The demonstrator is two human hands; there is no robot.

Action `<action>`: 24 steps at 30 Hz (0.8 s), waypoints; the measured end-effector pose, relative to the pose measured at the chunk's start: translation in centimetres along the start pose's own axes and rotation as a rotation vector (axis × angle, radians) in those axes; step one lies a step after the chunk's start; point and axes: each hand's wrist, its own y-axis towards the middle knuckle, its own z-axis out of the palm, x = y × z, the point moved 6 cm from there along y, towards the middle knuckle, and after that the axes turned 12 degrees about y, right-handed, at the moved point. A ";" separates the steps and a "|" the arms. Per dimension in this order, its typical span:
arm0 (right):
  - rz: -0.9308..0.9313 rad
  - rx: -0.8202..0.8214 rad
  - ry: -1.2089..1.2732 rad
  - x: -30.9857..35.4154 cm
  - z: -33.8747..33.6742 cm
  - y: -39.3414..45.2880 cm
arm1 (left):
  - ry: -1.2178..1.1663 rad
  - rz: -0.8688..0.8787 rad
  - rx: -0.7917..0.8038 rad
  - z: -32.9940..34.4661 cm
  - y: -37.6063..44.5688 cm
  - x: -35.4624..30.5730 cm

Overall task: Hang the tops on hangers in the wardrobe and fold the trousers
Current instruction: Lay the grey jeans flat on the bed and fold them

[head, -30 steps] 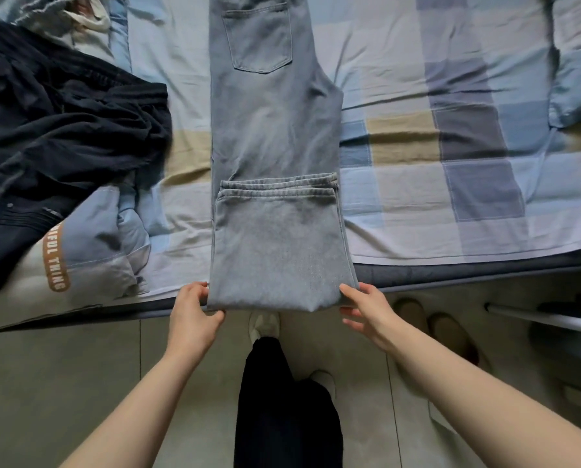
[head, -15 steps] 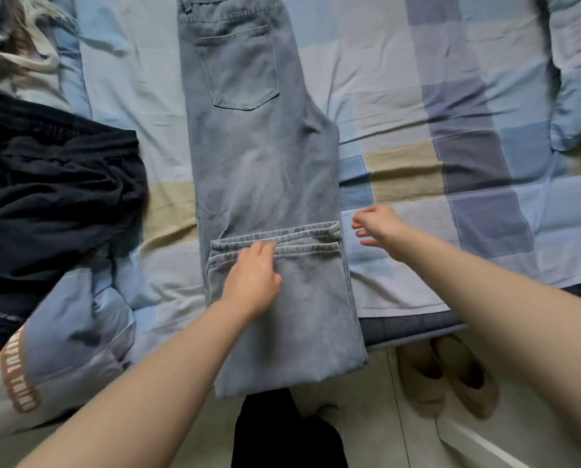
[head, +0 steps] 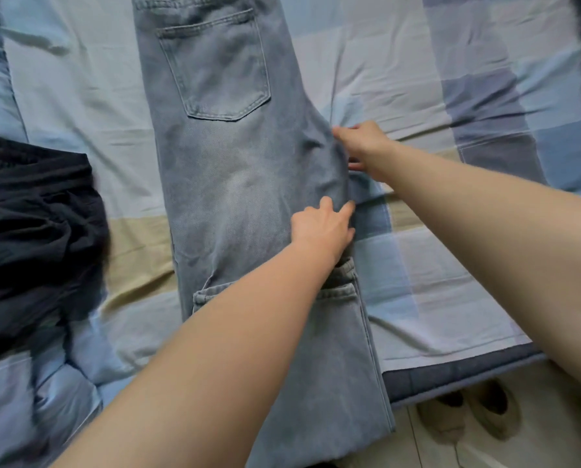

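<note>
Grey jeans [head: 242, 184] lie lengthwise on a checked bed [head: 417, 79], hems already folded up. Both hands work the right side seam — left hand [head: 323, 224] flat and spread, right hand [head: 360, 146] apparently pinching the edge. Likely next: straighten it, then fold again.

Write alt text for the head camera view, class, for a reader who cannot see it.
Two bare hands, left hand and right hand, rest on the right edge of grey-blue jeans lying half-folded on a checked bedsheet. A dark garment lies to the left.
</note>
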 end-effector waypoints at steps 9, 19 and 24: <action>-0.290 -0.124 -0.587 2.3 1.8 -0.6 | -0.201 -0.033 -0.001 -0.3 0.5 0.6; -0.829 0.499 -0.863 -0.2 3.9 -5.9 | -0.917 -0.077 0.052 1.6 -2.8 6.0; -0.912 0.561 -1.635 -3.8 1.5 -5.0 | -0.430 0.099 -0.221 1.4 -8.4 11.6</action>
